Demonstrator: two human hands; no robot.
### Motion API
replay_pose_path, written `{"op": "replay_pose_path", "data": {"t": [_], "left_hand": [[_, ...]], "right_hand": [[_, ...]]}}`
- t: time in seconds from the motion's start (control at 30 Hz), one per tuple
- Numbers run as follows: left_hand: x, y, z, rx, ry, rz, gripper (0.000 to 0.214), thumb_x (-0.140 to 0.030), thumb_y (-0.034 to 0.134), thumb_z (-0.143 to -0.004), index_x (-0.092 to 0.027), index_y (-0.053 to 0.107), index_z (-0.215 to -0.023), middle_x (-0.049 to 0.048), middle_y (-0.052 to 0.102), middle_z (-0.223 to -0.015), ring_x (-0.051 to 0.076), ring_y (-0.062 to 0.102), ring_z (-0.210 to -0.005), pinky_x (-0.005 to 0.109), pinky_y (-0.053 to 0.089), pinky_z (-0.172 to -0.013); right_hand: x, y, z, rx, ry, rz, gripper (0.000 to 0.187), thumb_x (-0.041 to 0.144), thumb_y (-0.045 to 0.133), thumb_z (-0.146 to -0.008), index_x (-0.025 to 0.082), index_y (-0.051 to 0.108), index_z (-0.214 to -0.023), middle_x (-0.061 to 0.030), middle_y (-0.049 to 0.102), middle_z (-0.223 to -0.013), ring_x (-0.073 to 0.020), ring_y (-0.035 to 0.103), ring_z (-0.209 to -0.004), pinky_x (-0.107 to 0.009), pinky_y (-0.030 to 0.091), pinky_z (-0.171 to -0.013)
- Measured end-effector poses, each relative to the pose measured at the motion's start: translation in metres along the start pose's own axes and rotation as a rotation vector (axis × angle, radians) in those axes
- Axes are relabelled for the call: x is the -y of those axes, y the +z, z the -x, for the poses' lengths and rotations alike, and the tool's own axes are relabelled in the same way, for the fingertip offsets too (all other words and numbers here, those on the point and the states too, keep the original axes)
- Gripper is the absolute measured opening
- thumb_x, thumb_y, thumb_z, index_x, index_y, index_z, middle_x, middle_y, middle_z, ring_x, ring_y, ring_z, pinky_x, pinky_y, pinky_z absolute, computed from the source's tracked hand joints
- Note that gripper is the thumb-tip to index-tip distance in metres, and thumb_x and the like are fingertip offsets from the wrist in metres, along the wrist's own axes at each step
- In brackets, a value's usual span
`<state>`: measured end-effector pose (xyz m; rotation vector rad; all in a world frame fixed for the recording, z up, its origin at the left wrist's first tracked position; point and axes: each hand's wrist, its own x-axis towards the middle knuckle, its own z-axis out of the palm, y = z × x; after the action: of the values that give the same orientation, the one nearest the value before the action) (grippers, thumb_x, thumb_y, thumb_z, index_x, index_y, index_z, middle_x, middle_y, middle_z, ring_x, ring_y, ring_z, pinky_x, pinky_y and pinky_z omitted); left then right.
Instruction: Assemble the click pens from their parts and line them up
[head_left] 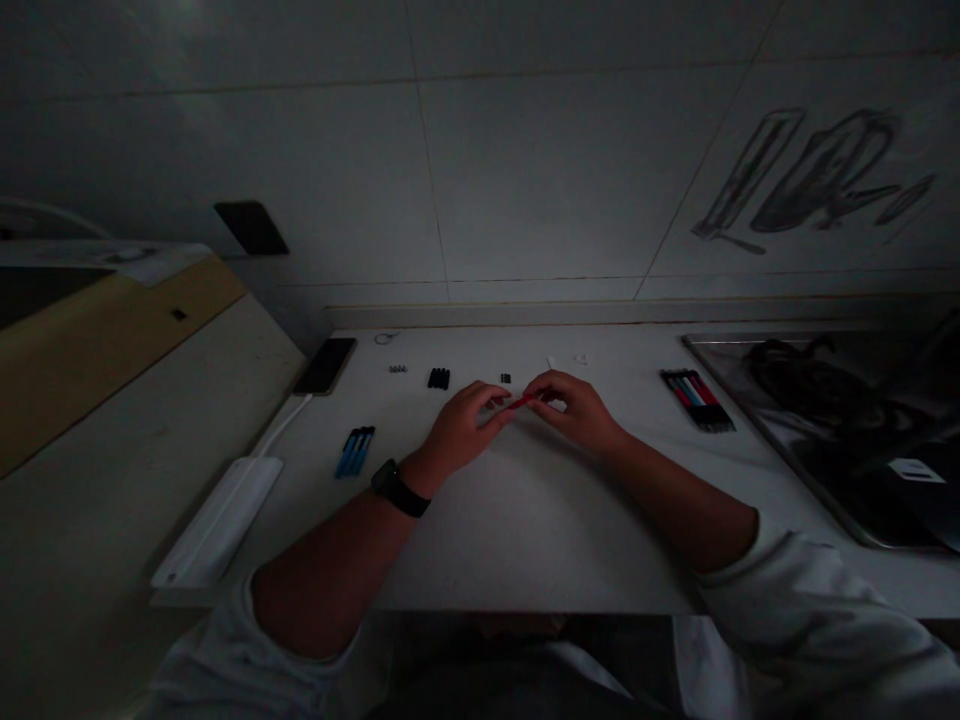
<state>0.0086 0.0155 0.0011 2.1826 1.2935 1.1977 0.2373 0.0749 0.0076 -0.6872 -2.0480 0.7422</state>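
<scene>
Above the middle of the white counter, my left hand [474, 415] and my right hand [574, 408] meet at a thin red pen piece [521, 402]. The fingers of both hands are closed on its ends, which they partly hide. Just beyond the hands lie a few tiny black parts [505, 378] and small clear bits [581, 359]. Farther left are a row of short black pen parts [439, 379] and some small metal pieces [398, 369], too small to name. Blue pen barrels [355, 451] lie near my left wrist, which wears a black watch.
Several dark pen pieces with coloured refills [697, 400] lie at the right, beside a metal sink [780, 440] holding dark items. At the left are a phone [326, 366], a white power strip [219, 520] with its cable, and a ring [386, 338]. A tiled wall [540, 180] bounds the back.
</scene>
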Motion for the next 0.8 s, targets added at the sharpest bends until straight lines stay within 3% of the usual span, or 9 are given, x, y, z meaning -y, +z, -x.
{"op": "replay_pose_path", "data": {"t": [0.17, 0.3, 0.4, 0.6, 0.8], "left_hand": [[0.005, -0.002, -0.001, -0.083, -0.024, -0.024, 0.018, -0.027, 0.059, -0.102, -0.02, 0.066, -0.116, 0.0082, 0.07, -0.109, 0.019, 0.066, -0.097, 0.037, 0.054, -0.092], [0.008, -0.002, -0.002, -0.098, -0.034, -0.047, 0.017, -0.027, 0.059, -0.101, -0.02, 0.066, -0.115, 0.0079, 0.07, -0.108, 0.019, 0.066, -0.096, 0.037, 0.054, -0.091], [0.011, -0.005, -0.004, -0.126, -0.049, -0.083, 0.017, -0.023, 0.061, -0.099, -0.02, 0.066, -0.115, 0.0077, 0.069, -0.108, 0.019, 0.066, -0.096, 0.037, 0.054, -0.091], [0.028, -0.017, -0.006, -0.215, -0.111, -0.176, 0.028, -0.016, 0.065, -0.092, -0.02, 0.064, -0.12, 0.0072, 0.068, -0.11, 0.019, 0.064, -0.095, 0.037, 0.053, -0.093], [0.039, -0.033, -0.012, -0.245, -0.188, -0.217, 0.029, -0.02, 0.066, -0.092, -0.02, 0.065, -0.121, 0.0092, 0.066, -0.113, 0.02, 0.064, -0.095, 0.037, 0.053, -0.092]], "right_hand": [[0.0, -0.009, -0.001, -0.125, 0.04, 0.059, 0.021, 0.044, 0.067, -0.094, 0.024, 0.071, -0.099, -0.0065, 0.074, -0.095, -0.0196, 0.071, -0.085, -0.033, 0.06, -0.076], [-0.001, -0.008, -0.001, -0.127, 0.107, 0.014, 0.022, 0.043, 0.068, -0.093, 0.023, 0.069, -0.102, -0.0053, 0.074, -0.092, -0.0185, 0.071, -0.082, -0.033, 0.058, -0.077], [-0.005, -0.005, 0.0, -0.015, 0.186, -0.024, 0.023, 0.043, 0.067, -0.093, 0.023, 0.069, -0.102, -0.0039, 0.074, -0.091, -0.0175, 0.069, -0.08, -0.031, 0.056, -0.076], [-0.014, -0.001, 0.002, 0.338, 0.337, 0.01, 0.017, 0.036, 0.063, -0.089, 0.021, 0.069, -0.096, -0.0008, 0.071, -0.083, -0.0156, 0.065, -0.074, -0.028, 0.05, -0.072], [-0.013, -0.003, 0.001, 0.437, 0.287, 0.268, 0.015, 0.028, 0.062, -0.089, 0.021, 0.073, -0.097, -0.0032, 0.073, -0.089, -0.0161, 0.065, -0.077, -0.028, 0.046, -0.073]]}}
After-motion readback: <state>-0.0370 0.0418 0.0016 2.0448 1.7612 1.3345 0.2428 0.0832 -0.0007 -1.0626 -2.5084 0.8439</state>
